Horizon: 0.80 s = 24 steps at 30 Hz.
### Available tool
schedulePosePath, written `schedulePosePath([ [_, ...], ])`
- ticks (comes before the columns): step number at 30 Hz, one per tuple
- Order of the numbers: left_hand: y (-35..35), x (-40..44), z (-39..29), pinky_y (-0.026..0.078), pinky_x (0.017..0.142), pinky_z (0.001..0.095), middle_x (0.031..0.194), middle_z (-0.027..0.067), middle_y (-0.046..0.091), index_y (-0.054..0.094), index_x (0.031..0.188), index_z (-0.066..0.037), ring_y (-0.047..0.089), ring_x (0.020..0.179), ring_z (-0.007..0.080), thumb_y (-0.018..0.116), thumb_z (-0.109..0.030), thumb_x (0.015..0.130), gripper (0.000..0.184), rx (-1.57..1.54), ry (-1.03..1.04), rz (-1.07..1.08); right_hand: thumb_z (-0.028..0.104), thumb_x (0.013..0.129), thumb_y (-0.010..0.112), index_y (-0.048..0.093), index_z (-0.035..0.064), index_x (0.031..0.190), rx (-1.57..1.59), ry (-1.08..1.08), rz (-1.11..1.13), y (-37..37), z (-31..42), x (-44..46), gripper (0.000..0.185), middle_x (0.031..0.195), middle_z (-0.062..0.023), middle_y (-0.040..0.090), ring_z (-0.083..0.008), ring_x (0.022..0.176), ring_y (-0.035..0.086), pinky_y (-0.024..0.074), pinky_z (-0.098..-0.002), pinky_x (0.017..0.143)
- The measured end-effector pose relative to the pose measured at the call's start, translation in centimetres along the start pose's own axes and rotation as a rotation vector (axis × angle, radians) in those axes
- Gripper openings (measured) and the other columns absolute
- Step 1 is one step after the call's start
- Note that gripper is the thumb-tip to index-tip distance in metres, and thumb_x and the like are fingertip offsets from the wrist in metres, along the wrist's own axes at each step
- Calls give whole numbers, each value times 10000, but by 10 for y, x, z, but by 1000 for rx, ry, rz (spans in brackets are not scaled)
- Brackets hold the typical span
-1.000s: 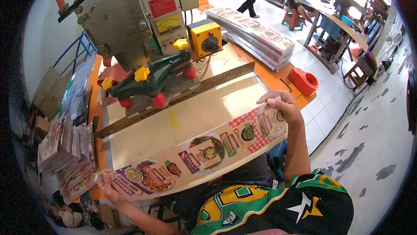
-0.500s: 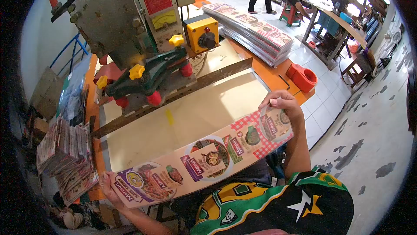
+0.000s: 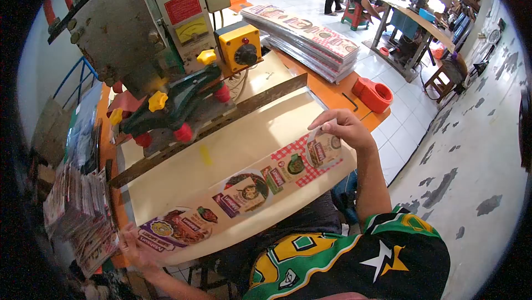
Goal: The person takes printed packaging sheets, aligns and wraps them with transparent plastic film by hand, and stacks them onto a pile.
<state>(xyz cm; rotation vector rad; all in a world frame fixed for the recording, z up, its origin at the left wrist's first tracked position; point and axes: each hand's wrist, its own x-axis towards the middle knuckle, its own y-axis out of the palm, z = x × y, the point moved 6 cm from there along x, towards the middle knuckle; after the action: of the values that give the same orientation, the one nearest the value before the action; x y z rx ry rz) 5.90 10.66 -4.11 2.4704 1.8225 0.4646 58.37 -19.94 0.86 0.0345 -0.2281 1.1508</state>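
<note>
A long printed strip (image 3: pixel 242 193) with pictures of food and a red checked pattern stretches between my hands, over the cream board (image 3: pixel 260 125) of the machine. My right hand (image 3: pixel 348 129) pinches its right end near the upper corner, thumb and fingers together. At the opposite end, my left hand (image 3: pixel 134 251) holds the strip's left edge; motion blurs its fingers somewhat. The strip lies on or just above the board's front part; I cannot tell whether it touches everywhere. Behind it a metal bar (image 3: pixel 210 129) runs along the board beneath the machine head.
The machine carries a green bracket (image 3: pixel 172 103) with yellow knobs and a yellow control box (image 3: pixel 238 46). A stack of printed sheets (image 3: pixel 302 36), a red tape dispenser (image 3: pixel 372 95) and a hex key (image 3: pixel 349 102) lie right. Bundled printed pieces (image 3: pixel 77 211) stand left. People are in the background.
Both hands have moved the strip forward and to the left, over the board. My view has shifted slightly, and a person in the background has moved.
</note>
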Motion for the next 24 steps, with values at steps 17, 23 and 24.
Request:
schedulePosePath([
  [17, -25, -4, 17, 435, 752, 258, 839, -10, 621, 670, 946, -10, 556, 796, 102, 720, -335, 914, 331, 568, 39, 28, 257, 915, 694, 698, 3, 993, -234, 174, -97, -16, -57, -9, 265, 887, -9, 691, -96, 848, 610, 493, -276, 748],
  [23, -15, -1, 7, 375, 650, 202, 753, -44, 549, 645, 1021, -5, 460, 704, 45, 700, -289, 934, 303, 642, 8, 88, 266, 916, 692, 671, -1, 1026, -303, 111, -56, -17, -56, -7, 289, 784, 12, 623, -76, 722, 564, 444, -261, 616],
  [24, -14, 1, 7, 361, 628, 199, 730, -44, 530, 636, 1089, -2, 435, 684, 40, 687, -270, 944, 308, 625, -20, 68, 266, 916, 692, 671, -1, 1026, -302, 114, -58, -14, -56, -7, 289, 784, 12, 623, -76, 722, 564, 444, -261, 616],
])
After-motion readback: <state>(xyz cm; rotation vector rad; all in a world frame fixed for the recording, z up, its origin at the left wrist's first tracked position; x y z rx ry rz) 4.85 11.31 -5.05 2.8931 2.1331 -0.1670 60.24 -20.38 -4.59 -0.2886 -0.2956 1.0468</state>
